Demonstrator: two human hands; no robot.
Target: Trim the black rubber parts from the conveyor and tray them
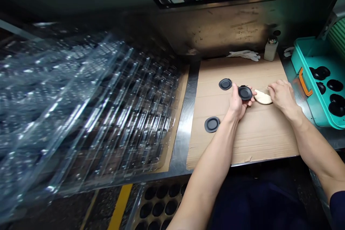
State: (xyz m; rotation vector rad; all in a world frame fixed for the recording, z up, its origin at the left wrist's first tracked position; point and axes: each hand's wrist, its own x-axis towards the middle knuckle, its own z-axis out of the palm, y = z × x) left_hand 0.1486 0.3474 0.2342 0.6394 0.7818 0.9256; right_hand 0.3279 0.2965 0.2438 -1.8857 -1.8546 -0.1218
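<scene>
Head view: "Using the cardboard (258, 136) as a clock face, what is my left hand (239, 102) doing?"

"You hold the black dished part (245, 93) in it, just off the middle toward 12 o'clock. Your thumb is at its left rim, and the fingers wrap beneath to the right rim."

"And my right hand (281, 95)?"

"Its fingers are narrow, bunched at the right end of the cream pad (263, 97), toward 2 o'clock. I cannot tell whether they pinch it. Its left end is just beside your left fingertips."

"What else is on the cardboard?"

"The upper grey disc (225, 84) lies at 10 to 11 o'clock and the lower grey disc (212, 124) between 8 and 9. You have a white glove (245, 55) at 12 and an upright bottle (271, 49) at 1."

"Farther out?"

"Between 2 and 3 o'clock, your teal bin (314, 104) with an orange handle (305, 82) sits on the desk (184, 129), holding round black pieces (335, 85). Clear plastic trays (121, 104) spread toward 9, blurred at their far left. Lower than the desk, between 7 and 8, a tray (151, 200) carries dark round pieces (158, 208)."
</scene>
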